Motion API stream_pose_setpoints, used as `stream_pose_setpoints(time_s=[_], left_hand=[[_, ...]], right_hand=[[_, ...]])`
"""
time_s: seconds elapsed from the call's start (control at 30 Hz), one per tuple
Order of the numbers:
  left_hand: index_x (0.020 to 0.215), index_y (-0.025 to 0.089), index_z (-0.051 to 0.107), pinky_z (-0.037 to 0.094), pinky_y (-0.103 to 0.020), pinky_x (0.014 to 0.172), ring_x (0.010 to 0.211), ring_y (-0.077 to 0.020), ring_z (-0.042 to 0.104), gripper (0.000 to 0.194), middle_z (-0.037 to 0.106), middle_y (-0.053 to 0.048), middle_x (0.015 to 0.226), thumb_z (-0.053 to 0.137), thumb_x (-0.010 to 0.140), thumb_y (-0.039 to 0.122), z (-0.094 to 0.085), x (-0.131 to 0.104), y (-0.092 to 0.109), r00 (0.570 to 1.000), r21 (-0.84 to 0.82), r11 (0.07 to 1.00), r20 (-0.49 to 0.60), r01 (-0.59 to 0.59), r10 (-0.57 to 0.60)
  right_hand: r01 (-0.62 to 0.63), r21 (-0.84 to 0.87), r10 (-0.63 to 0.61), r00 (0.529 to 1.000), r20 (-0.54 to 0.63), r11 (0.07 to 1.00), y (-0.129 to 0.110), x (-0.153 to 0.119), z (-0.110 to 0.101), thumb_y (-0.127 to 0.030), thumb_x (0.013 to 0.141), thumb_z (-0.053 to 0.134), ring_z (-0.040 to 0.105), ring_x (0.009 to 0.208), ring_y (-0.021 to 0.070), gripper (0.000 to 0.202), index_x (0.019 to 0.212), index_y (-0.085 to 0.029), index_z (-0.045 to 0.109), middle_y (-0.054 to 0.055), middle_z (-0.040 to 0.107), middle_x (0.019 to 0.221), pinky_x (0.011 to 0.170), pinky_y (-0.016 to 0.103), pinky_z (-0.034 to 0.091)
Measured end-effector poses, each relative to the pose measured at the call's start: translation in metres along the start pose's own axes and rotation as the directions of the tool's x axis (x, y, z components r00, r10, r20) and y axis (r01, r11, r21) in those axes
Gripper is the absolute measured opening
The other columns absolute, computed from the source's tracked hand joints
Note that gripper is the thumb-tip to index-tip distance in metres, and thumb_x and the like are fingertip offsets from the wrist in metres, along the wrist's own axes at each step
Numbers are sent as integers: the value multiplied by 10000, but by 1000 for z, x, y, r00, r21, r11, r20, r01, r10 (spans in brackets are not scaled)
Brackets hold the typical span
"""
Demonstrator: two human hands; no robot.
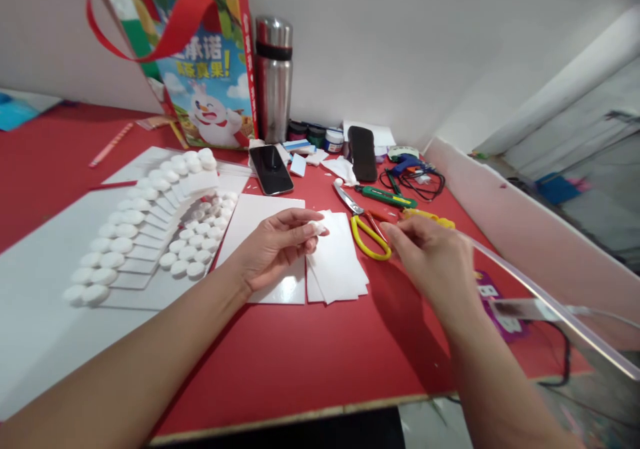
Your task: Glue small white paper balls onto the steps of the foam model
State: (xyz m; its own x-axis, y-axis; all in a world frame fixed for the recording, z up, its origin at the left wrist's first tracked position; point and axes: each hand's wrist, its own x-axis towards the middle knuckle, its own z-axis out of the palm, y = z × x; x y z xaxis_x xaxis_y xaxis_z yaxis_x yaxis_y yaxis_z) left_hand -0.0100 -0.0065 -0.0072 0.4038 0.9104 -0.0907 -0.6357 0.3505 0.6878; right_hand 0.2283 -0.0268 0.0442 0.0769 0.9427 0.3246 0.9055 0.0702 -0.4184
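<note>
My left hand (280, 245) pinches a small white piece (318, 227) between thumb and fingers, above a stack of white cards (337, 269). What kind of piece it is, I cannot make out. My right hand (430, 255) is closed in a pinch just right of the yellow-handled scissors (371, 238); anything between its fingertips is too small to tell. Behind that hand lies a yellow object (431, 218), partly hidden. From there a long translucent rod (545, 302) runs to the right edge. White discs (125, 230) stand in a curved double row at the left, beside stepped white plates (150, 241).
More white discs (195, 252) lie grouped beside the plates. Farther back are two phones (271, 169), a steel flask (275, 82), a printed bag (200, 69), paint jars (334, 140) and a green cutter (386, 196). A white power strip (525, 309) lies right.
</note>
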Motion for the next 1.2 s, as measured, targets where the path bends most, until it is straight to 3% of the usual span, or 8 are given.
stream_pose_setpoints(time_s=[0.13,0.27,0.43,0.57,0.63,0.73,0.97,1.2], left_hand=[[948,128,806,586,-178,730,717,-88,700,230,784,-93,913,862,728,90,-3,2,-1,997,1,1000,-78,1,-1],[971,129,801,610,-205,750,764,-116,734,263,786,-92,944,863,718,92,-2,3,1,990,-24,1000,-144,1,-4],[952,130,793,620,-219,736,765,-145,757,226,784,-77,889,845,737,85,2,3,4,986,-13,1000,-166,-28,25],[1000,128,787,611,-199,698,736,-123,741,224,778,-68,885,809,781,86,3,3,6,985,-30,999,-174,-23,17],[967,116,784,607,-188,694,723,-110,731,179,774,-67,867,790,794,72,4,2,6,981,-71,997,-192,-19,5],[903,110,776,616,-199,719,742,-124,745,141,778,-76,846,775,785,32,7,1,6,978,-129,992,-207,-4,-23],[865,127,777,625,-214,770,772,-142,764,187,783,-49,798,834,714,32,10,0,3,988,-80,997,-154,-22,9],[884,135,783,621,-242,799,778,-131,743,234,781,-40,859,896,679,118,10,-2,-1,992,36,998,-118,-46,50]], right_hand=[[141,-361,-20,948,319,922,4,20,19,-198,969,498,666,1082,300,243,1138,-138,662,185,711,1184,888,367,462],[107,-477,103,914,393,873,-2,33,36,-144,884,541,666,1059,348,264,1129,-83,617,246,694,1129,851,381,451],[-8,-498,256,865,432,867,-2,36,31,-336,875,579,708,883,346,262,1003,-114,637,225,729,943,672,363,438],[-98,-377,279,842,462,921,11,17,11,-388,885,542,684,737,291,196,818,-205,567,119,694,770,601,347,418],[-147,-87,171,863,476,985,18,-1,1,-406,853,579,666,700,262,189,837,-228,518,73,670,750,606,345,450],[-180,372,-15,885,465,911,18,-27,-11,-460,835,633,696,837,252,283,943,-239,493,64,682,897,733,357,538],[-110,116,51,905,423,987,-9,-49,-13,-658,692,784,650,825,285,626,1039,-210,517,76,659,935,714,389,510],[24,23,-32,913,406,999,-9,-53,-1,-660,701,796,639,845,286,648,1049,-195,509,94,639,955,696,362,479]])
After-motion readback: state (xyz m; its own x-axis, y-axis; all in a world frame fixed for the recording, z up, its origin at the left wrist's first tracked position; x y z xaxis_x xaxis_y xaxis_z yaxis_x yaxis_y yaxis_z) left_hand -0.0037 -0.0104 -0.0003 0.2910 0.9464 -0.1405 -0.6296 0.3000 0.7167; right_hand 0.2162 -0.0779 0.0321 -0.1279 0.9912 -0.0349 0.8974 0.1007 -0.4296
